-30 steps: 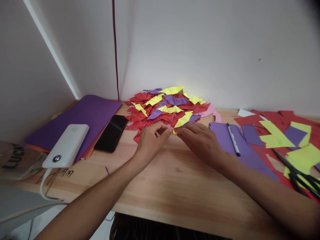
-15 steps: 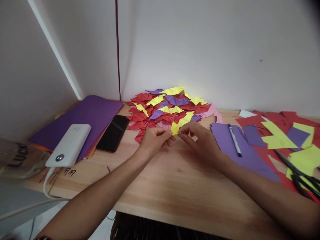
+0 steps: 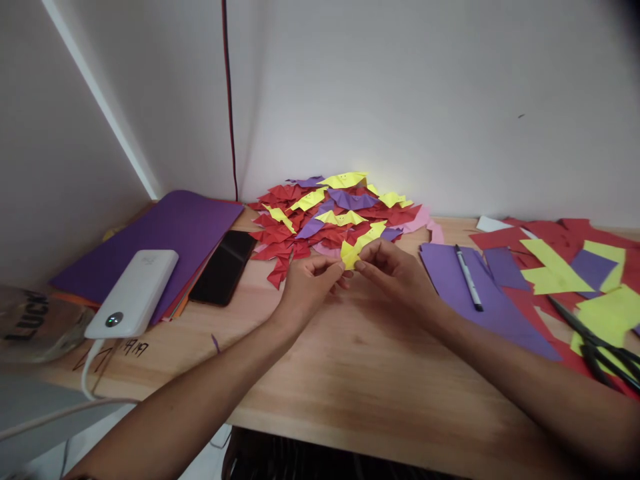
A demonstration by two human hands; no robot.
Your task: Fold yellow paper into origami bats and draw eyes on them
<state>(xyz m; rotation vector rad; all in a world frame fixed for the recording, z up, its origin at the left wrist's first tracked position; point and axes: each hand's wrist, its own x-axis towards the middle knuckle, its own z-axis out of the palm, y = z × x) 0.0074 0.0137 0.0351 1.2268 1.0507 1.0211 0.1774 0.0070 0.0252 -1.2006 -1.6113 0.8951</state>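
Observation:
A small folded piece of yellow paper (image 3: 351, 256) is held up between my two hands, above the wooden table (image 3: 320, 373). My left hand (image 3: 311, 280) pinches its left side between thumb and fingers. On the opposite side, the thumb and fingers of my right hand (image 3: 395, 270) close on the paper's right edge. Just behind the hands lies a heap of folded paper bats (image 3: 345, 200) in red, yellow and purple, some yellow ones with small drawn faces. Parts of the held paper are hidden by my fingertips.
At left are purple sheets (image 3: 195, 220), a white power bank (image 3: 133, 293) with a cable, a black phone (image 3: 223, 267) and a clear container (image 3: 45, 327). At right lie a purple sheet (image 3: 450, 280) with a pen (image 3: 469, 277), paper scraps (image 3: 560, 267) and scissors (image 3: 595, 343).
My right thumb and fingers have shifted on the yellow paper and now pinch it closer to the left hand. The view has moved slightly.

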